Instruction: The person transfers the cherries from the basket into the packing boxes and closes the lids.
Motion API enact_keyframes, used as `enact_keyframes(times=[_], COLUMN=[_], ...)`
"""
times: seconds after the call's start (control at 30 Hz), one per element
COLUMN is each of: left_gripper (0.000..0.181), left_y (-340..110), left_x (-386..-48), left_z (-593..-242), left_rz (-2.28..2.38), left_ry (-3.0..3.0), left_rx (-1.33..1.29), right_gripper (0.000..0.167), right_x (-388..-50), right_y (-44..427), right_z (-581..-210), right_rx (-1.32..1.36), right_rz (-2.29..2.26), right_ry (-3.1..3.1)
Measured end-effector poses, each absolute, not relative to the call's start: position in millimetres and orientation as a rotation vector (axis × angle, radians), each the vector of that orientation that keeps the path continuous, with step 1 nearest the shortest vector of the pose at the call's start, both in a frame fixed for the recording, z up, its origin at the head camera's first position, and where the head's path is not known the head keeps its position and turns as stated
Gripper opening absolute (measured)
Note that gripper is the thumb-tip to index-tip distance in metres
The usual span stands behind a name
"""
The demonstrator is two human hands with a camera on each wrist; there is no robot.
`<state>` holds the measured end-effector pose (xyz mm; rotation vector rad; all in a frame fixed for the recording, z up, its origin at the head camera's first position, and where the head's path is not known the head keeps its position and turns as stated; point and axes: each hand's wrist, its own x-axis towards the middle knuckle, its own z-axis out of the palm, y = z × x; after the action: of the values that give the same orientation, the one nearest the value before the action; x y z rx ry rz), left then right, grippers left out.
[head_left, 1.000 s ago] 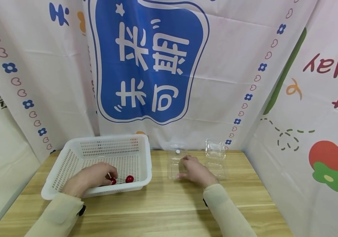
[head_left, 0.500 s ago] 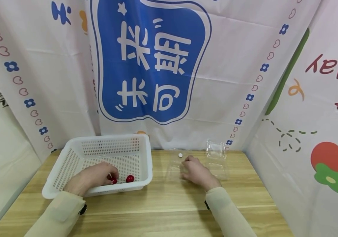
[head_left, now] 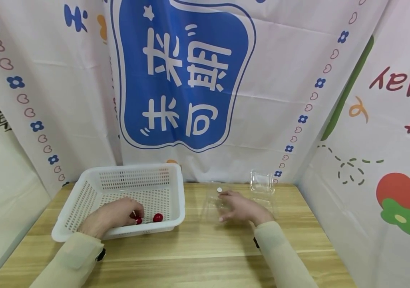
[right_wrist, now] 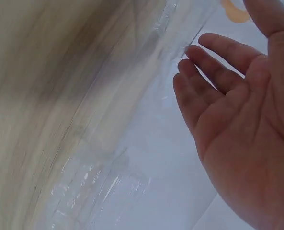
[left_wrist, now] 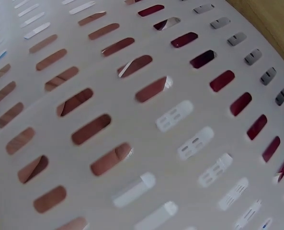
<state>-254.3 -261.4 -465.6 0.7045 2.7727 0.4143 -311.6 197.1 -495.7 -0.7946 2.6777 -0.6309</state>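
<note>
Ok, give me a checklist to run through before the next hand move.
1. Left hand has its fingers curled on a red fruit: ok.
2. Firmness of that hold: cannot tell.
3. Held fruit clear of the white basket: not ok, it is inside.
4. Second red fruit within the basket, unheld: ok.
5. Right hand free: ok, palm bare.
6. Clear container near the right hand, lid fully open: cannot tell, too transparent.

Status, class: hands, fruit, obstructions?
Left hand curled round small round red fruit; right hand empty, near clear plastic box; white perforated plastic basket wall screening left wrist view.
</note>
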Motion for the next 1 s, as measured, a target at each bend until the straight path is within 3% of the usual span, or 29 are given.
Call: enact_keyframes(times=[0.27, 1.0], left_gripper=[0.02, 0.022], left_y=[-258.9, -252.6], left_x=[-254.9, -252.5], left_z=[-464.0, -460.2], left_rz=[0.439, 0.498], left_ry=[2.743, 2.865], left_rx=[0.67, 0.665], right_gripper=[0.103, 0.102], right_x=[-308.8, -283.4], right_y=[196.1, 181.2], right_z=[-500.2, -508.7], right_rx=[-0.803, -0.688], right_rz=[-0.538, -0.628], right_ry=[2.679, 2.77])
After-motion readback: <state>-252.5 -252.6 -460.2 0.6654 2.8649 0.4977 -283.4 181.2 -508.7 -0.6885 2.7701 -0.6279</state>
